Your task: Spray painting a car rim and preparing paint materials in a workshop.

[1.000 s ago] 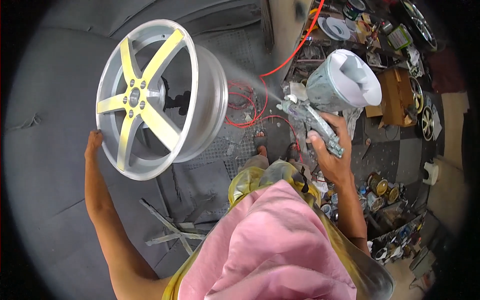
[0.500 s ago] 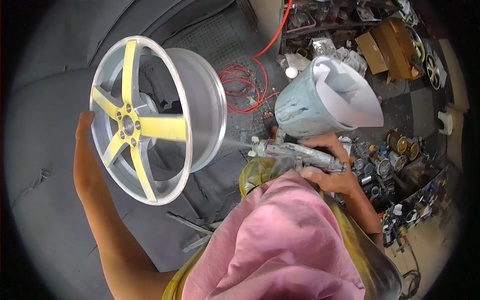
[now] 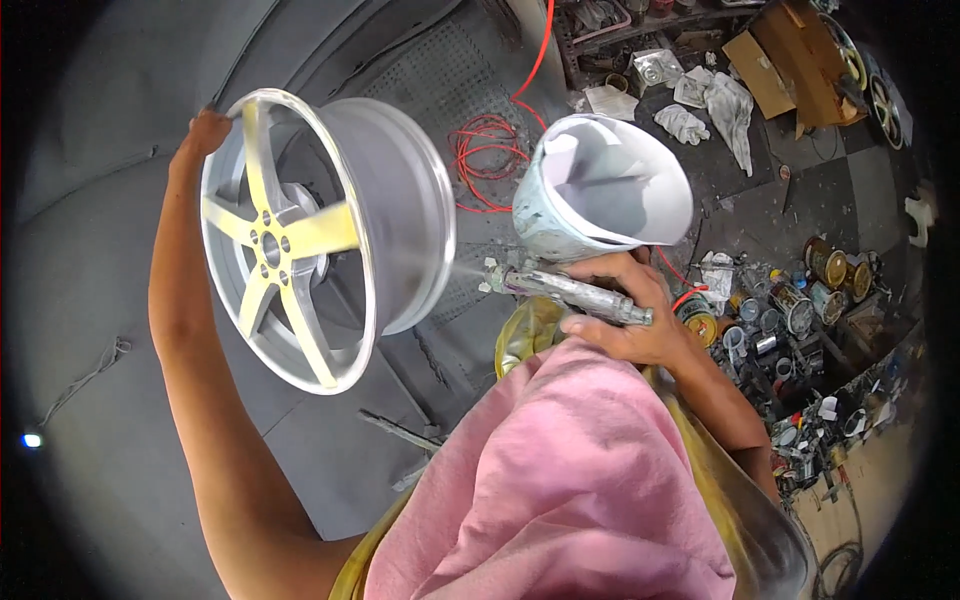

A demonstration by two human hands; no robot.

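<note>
Nearest, below the pink cloth headwear or bib [image 3: 560, 480], the right hand [image 3: 635, 310] has its fingers wrapped round a paint-spattered metal spray gun [image 3: 570, 290]; which finger works the trigger cannot be told. Its pale, paper-lined cup [image 3: 535, 210] stands just above, and the gun has come in closer to the body over the last second, faint mist leaving the nozzle. Beyond, the silver, yellow-faced, five-spoke metal wheel [image 3: 325, 232] hangs tilted at left, barrel toward the nozzle. The left hand [image 3: 208, 132] has shifted from the wheel's left edge to its upper left, fingertips hidden, apparently gripping the lip. The spokes now sit at other angles, so a fresh stretch of barrel probably faces the spray. A gap separates nozzle from wheel; the cup has open room rightward, short of the clustered tins [image 3: 795, 305]. Farther off, red hose [image 3: 547, 40] lies beyond the gap.
</note>
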